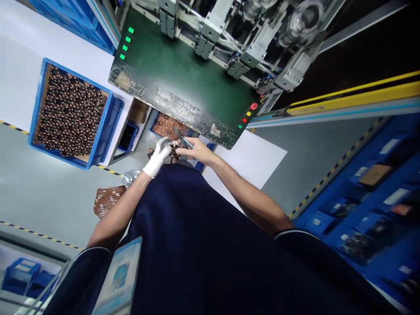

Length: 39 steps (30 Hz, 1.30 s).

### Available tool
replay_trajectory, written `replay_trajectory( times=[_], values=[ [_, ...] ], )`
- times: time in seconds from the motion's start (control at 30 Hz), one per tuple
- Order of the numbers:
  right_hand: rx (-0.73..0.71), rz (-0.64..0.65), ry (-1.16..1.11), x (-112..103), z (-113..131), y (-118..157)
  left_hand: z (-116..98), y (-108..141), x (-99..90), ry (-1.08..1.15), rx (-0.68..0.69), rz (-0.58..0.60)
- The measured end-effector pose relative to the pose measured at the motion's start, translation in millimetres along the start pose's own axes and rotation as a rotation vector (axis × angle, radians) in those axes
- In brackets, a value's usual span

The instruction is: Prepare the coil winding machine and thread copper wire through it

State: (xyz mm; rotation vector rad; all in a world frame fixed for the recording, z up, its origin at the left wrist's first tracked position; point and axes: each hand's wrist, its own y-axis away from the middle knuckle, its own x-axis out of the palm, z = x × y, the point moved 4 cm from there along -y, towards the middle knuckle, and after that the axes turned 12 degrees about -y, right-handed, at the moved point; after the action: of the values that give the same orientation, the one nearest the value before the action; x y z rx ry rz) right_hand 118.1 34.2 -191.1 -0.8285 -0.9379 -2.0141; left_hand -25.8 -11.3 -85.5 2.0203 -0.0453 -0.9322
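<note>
Head view — gloved left hand (159, 154) pinches a small dark copper-wound coil (174, 151) just below the green table (183, 78) edge; bare right hand (197, 150) grips grey teal-handled pliers (182, 138) touching it. Far left: blue plastic crate (108, 127) of coils.

A factory floor; green-topped machine (183, 83) with indicator lights; blue crates (70, 114) of copper coils; hazard-taped aisles

Grey floor (49, 192) — white bench (22, 57) with blue crate (108, 127) of copper coils (70, 116).
</note>
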Motion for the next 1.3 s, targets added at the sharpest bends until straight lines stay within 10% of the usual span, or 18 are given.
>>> replay_trajectory(
  times=[0.13, 0.23, 0.4, 0.53, 0.63, 0.8, 1.03, 1.3],
  values=[
    [0.232, 0.202, -0.217, -1, -6, 4, -20, 26, -14.2, -0.515, 0.444, -0.154],
    [0.305, 0.305, -0.207, 10, -11, 2, -23, 41, -17.7, -0.756, 0.531, -0.15],
    [0.138, 0.262, 0.251, -14, -2, -36, 15, 67, -33.8, -0.637, 0.265, -0.438],
    [-0.266, -0.19, 0.937, -81, 27, -82, 81, 101, -49.5, -0.465, -0.075, -0.751],
    [-0.303, -0.46, 1.251, -122, 21, -106, 132, 130, -73.0, -0.368, -0.298, -0.985],
    [-0.249, -0.478, 1.404, -139, -14, -111, 198, 163, -141.8, -0.251, -0.535, -1.212],
    [-0.382, -0.458, 1.358, -98, -30, -94, 271, 142, -237.0, -0.202, -0.637, -1.142],
    [-0.23, -0.361, 1.289, -30, -45, -110, 308, 113, -270.1, -0.571, -0.739, -0.828]
  ],
)
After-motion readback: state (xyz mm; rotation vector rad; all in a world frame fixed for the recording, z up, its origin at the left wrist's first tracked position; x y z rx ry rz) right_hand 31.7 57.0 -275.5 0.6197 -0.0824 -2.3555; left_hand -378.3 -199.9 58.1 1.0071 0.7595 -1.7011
